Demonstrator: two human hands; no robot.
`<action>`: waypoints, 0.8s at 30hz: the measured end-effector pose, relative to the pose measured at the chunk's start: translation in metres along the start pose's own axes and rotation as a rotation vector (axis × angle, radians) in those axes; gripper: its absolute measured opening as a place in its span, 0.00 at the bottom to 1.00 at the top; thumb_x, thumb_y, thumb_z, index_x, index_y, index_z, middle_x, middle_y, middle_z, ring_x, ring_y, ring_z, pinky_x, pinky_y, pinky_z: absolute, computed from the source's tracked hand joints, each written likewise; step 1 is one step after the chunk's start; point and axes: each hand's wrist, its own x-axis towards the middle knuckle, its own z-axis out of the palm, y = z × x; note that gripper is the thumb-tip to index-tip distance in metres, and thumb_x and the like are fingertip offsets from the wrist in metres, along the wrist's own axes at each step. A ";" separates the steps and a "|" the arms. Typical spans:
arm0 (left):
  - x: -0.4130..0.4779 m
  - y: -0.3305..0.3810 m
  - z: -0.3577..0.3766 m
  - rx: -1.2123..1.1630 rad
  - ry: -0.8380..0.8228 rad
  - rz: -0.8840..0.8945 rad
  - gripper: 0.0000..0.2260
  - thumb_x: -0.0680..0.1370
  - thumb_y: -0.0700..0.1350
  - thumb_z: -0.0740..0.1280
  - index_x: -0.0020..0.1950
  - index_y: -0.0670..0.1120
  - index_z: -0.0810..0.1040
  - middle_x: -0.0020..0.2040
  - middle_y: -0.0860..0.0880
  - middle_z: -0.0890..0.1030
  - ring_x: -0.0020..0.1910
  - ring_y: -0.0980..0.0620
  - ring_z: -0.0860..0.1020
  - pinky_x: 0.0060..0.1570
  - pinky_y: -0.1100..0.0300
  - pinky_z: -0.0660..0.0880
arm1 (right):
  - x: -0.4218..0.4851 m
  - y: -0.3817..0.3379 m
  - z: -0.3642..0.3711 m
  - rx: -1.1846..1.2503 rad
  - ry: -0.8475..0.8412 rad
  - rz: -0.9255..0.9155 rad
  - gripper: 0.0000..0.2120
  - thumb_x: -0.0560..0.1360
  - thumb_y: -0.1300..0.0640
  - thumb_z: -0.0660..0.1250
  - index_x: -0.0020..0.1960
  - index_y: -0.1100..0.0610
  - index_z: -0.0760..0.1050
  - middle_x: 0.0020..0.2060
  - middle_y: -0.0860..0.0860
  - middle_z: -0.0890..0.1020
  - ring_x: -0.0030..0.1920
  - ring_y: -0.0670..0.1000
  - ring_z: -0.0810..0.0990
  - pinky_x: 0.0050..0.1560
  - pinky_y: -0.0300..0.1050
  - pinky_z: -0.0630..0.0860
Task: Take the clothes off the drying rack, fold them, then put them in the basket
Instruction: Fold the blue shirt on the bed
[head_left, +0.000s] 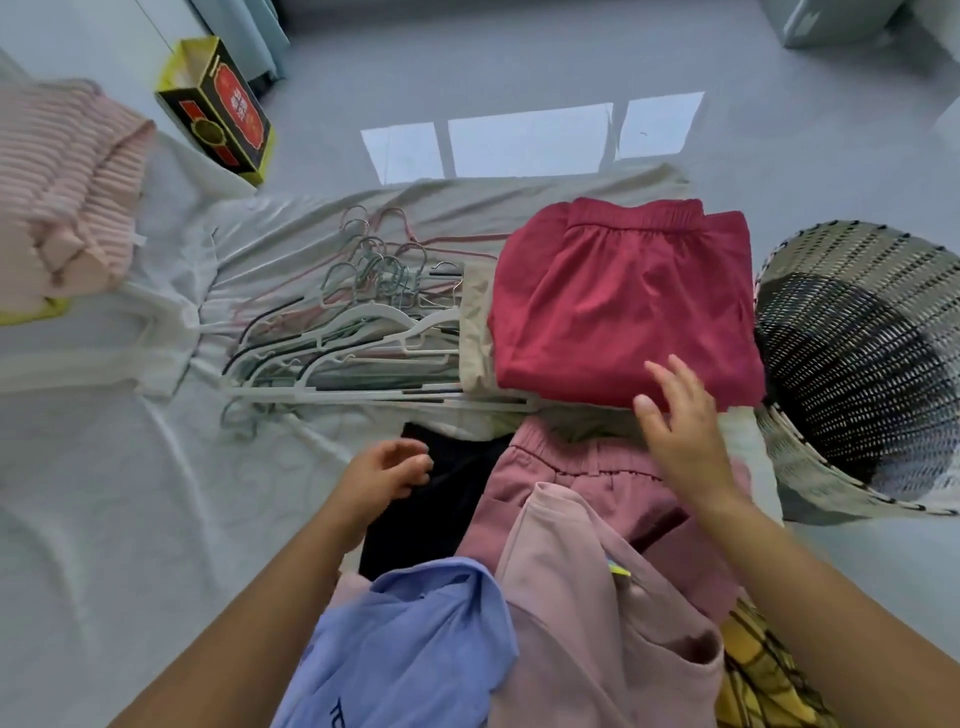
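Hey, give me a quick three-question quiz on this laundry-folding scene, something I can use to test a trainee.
1. True or false: the red shorts lie folded outside the basket.
2. What is piled just left of the red shorts? A. clothes hangers B. shoes C. books
3. Fill in: the ___ hand, fingers spread, is at the near edge of the red shorts.

Key
1. True: they lie on the sheet beside the basket.
2. A
3. right: the right hand
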 end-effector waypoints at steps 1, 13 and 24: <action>-0.015 -0.014 -0.010 0.048 0.011 -0.003 0.04 0.77 0.37 0.65 0.50 0.44 0.77 0.45 0.46 0.81 0.43 0.52 0.78 0.43 0.63 0.72 | -0.020 -0.013 0.007 0.081 -0.023 -0.044 0.21 0.75 0.51 0.57 0.64 0.59 0.74 0.68 0.55 0.69 0.69 0.53 0.64 0.68 0.42 0.56; -0.082 -0.085 -0.050 0.285 -0.099 0.017 0.06 0.73 0.43 0.71 0.39 0.53 0.81 0.32 0.59 0.81 0.34 0.63 0.76 0.39 0.69 0.72 | -0.157 -0.086 0.045 -0.134 -0.423 -0.031 0.11 0.76 0.52 0.64 0.35 0.49 0.70 0.34 0.45 0.74 0.38 0.44 0.73 0.39 0.40 0.63; -0.115 -0.038 -0.047 -0.297 -0.348 -0.251 0.25 0.73 0.65 0.61 0.51 0.43 0.77 0.45 0.43 0.78 0.39 0.47 0.75 0.38 0.59 0.72 | -0.204 -0.162 0.031 0.686 -0.528 0.152 0.08 0.77 0.63 0.64 0.39 0.56 0.76 0.31 0.45 0.77 0.33 0.42 0.73 0.34 0.33 0.70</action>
